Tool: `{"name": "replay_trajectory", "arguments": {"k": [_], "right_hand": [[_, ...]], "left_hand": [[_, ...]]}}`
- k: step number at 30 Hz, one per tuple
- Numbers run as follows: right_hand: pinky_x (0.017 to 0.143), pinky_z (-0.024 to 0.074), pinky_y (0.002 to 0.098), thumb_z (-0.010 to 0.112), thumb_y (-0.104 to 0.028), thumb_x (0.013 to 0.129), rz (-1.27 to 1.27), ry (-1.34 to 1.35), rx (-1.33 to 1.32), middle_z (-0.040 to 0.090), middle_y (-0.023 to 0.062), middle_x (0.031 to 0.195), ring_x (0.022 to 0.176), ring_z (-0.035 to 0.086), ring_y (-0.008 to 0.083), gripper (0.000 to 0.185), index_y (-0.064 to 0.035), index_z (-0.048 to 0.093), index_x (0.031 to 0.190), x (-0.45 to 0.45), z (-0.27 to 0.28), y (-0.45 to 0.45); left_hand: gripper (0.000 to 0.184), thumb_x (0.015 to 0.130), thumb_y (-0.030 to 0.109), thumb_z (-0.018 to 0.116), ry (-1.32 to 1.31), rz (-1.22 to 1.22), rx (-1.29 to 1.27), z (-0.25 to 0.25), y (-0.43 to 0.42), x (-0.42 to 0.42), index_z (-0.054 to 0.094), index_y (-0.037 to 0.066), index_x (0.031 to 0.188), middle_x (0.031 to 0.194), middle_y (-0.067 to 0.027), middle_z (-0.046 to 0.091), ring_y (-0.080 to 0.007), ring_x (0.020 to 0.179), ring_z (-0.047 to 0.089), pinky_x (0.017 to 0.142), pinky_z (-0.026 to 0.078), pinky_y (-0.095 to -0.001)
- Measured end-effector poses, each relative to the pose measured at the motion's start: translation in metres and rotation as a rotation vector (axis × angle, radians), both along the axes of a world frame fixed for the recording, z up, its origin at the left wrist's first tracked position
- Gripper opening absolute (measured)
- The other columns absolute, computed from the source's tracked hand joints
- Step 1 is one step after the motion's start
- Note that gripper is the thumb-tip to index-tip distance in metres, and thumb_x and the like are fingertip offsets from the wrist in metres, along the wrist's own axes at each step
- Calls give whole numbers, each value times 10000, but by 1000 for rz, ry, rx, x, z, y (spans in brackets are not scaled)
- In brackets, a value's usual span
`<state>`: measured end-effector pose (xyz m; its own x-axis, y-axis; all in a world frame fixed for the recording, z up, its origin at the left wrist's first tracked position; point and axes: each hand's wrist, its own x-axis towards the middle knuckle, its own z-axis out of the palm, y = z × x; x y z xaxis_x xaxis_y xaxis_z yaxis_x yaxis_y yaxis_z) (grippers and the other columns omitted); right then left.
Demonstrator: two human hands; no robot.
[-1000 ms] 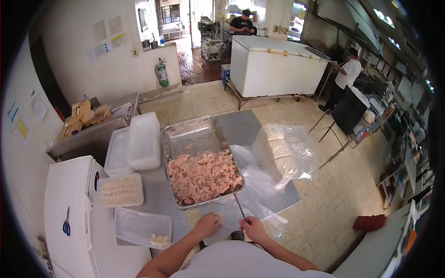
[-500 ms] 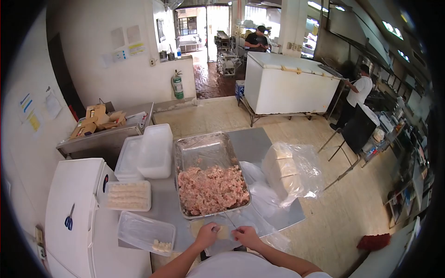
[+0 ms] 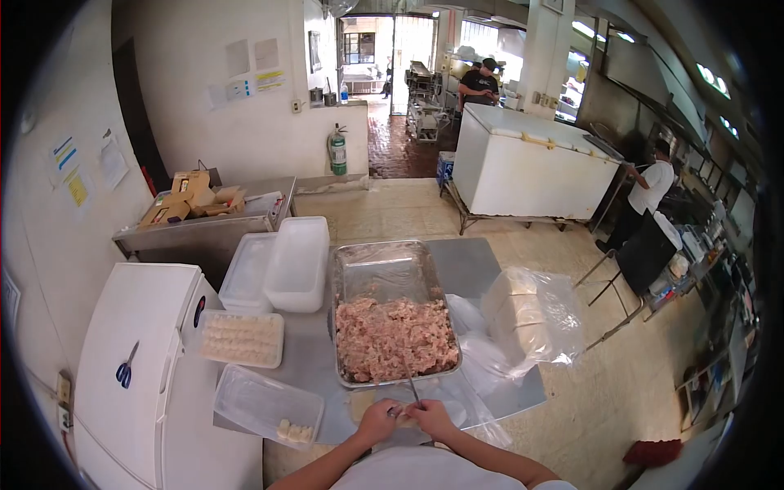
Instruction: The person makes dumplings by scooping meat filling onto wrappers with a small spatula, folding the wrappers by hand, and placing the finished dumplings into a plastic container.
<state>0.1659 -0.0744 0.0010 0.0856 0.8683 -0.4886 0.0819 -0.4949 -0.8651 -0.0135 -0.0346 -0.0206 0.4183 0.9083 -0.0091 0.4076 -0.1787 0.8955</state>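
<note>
My left hand (image 3: 380,421) is closed near the table's front edge, its fingertips pressed together on something too small to name. Touching or nearly touching it, my right hand (image 3: 431,418) grips a thin metal utensil (image 3: 414,392), whose far end reaches the meat. Pinkish minced meat (image 3: 396,339) fills the near part of a metal tray (image 3: 384,269) just beyond my hands. A pale, flat wrapper (image 3: 360,402) lies beside my left hand. To the left, a clear container (image 3: 261,400) holds several small pale dumplings (image 3: 295,430) in one corner.
Rows of pale pieces fill another container (image 3: 242,338). Empty plastic tubs (image 3: 296,265) stand behind it. Bagged pale stacks (image 3: 523,314) sit right of the tray. A white chest freezer (image 3: 535,167) stands beyond, with one person (image 3: 479,84) behind it and another (image 3: 651,188) at its right.
My hands have come together, and the utensil has swung more upright in my right hand. The camera view has shifted, so the table and room appear further right.
</note>
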Motion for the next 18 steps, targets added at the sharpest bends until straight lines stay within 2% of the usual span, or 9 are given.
{"name": "replay_trajectory", "arguments": {"k": [3, 6, 13, 15, 18], "right_hand": [[475, 345, 250, 704, -214, 949, -59, 92, 3, 661, -3, 749, 557, 494, 58, 195, -28, 759, 960, -4, 2, 0], [464, 337, 239, 716, -210, 949, -72, 110, 29, 683, 4, 778, 555, 500, 52, 197, -18, 756, 966, -6, 4, -2], [648, 465, 246, 732, -172, 941, -58, 64, 98, 749, 50, 897, 735, 615, 84, 192, 16, 747, 977, -7, -6, -1], [715, 487, 251, 724, -161, 946, -41, 48, 82, 754, 59, 912, 796, 637, 95, 190, 25, 745, 982, -5, -4, -1], [723, 491, 247, 712, -148, 952, -45, 82, 88, 749, 47, 912, 804, 635, 88, 178, 22, 747, 988, -5, -4, -1]], "left_hand": [[173, 959, 155, 640, 3, 24, -52, 1, 1, -2, 704, 21, 1048, 954, -205, 701, -386, 886, 680, 795, 536, -423], [176, 965, 166, 646, -17, 23, -64, 2, 2, -3, 701, 20, 1046, 952, -207, 700, -378, 881, 682, 787, 535, -422], [184, 976, 187, 650, -58, 6, -49, 1, 4, -2, 697, 21, 1038, 956, -209, 700, -374, 854, 683, 769, 535, -410], [176, 984, 174, 646, -49, 20, -54, -1, 3, -1, 691, 18, 1052, 947, -195, 706, -331, 838, 687, 765, 536, -395], [182, 991, 175, 665, -153, 31, -135, -7, 3, -1, 684, 11, 1067, 920, -140, 712, -230, 829, 674, 762, 533, -359]]}}
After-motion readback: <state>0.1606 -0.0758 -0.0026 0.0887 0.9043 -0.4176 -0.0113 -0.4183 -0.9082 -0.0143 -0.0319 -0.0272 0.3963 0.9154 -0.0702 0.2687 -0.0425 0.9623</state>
